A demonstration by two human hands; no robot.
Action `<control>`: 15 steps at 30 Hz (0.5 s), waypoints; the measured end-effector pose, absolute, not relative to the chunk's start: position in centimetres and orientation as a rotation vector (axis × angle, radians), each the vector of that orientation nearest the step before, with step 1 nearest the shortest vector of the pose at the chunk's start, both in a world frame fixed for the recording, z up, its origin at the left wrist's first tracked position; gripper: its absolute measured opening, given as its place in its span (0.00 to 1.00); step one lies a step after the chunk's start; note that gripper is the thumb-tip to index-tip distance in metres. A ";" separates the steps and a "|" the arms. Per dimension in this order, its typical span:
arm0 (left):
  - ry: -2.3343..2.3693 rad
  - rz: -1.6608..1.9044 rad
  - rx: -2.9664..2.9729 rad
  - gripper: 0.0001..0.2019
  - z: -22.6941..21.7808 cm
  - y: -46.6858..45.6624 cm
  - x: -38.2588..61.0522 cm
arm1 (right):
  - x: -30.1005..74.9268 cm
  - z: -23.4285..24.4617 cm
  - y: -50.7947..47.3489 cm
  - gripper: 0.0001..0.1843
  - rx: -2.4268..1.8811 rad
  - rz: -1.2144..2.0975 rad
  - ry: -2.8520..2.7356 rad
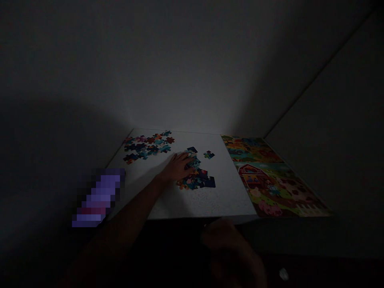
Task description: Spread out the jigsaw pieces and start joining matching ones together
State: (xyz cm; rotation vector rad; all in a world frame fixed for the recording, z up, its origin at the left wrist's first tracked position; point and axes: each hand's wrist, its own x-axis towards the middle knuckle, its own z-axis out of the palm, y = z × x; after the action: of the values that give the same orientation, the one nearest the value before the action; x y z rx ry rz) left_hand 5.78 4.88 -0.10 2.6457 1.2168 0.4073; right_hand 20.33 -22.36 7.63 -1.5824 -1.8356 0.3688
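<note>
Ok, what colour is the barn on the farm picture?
The barn is red with pale trim; the head view shows it.

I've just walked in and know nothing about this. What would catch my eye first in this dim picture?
The colourful farm picture stands out first, with its red barn, lying at the right of the white board. At the middle of the board, the left hand rests on a cluster of jigsaw pieces, while more loose pieces lie toward the far left. The right hand sits in shadow by the near edge.
</note>
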 end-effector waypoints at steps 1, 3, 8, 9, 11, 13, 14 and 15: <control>1.212 0.406 2.642 0.25 -0.2 5.1 5.6 | 20.5 6.7 -20.1 0.23 -1.561 0.391 -1.840; 1.207 0.428 2.637 0.23 -0.5 5.4 5.4 | 20.8 4.8 -15.4 0.24 -1.545 0.384 -1.817; 1.273 0.517 2.624 0.20 -1.2 5.5 5.2 | 21.2 1.3 -7.0 0.29 -1.703 0.184 -1.985; 1.281 0.520 2.624 0.20 -1.2 5.4 5.1 | 21.0 1.0 -6.1 0.31 -1.741 0.168 -2.026; 1.297 0.522 2.623 0.20 -1.3 5.3 4.9 | 20.7 0.8 -4.8 0.33 -1.801 0.175 -2.097; 1.321 0.523 2.620 0.21 -1.3 5.1 4.6 | 20.5 0.7 -3.9 0.34 -1.828 0.204 -2.155; 1.331 0.523 2.617 0.21 -1.3 5.0 4.5 | 20.5 0.7 -3.5 0.34 -1.833 0.220 -2.175; 1.342 0.524 2.616 0.22 -1.4 4.8 4.3 | 20.4 0.6 -3.2 0.33 -1.833 0.231 -2.189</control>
State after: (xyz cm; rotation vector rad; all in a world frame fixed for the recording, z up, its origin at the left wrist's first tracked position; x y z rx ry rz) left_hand 4.27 4.85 -1.41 2.6159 1.3424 0.5239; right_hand 20.44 -3.18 0.63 -1.8330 -2.1888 0.2311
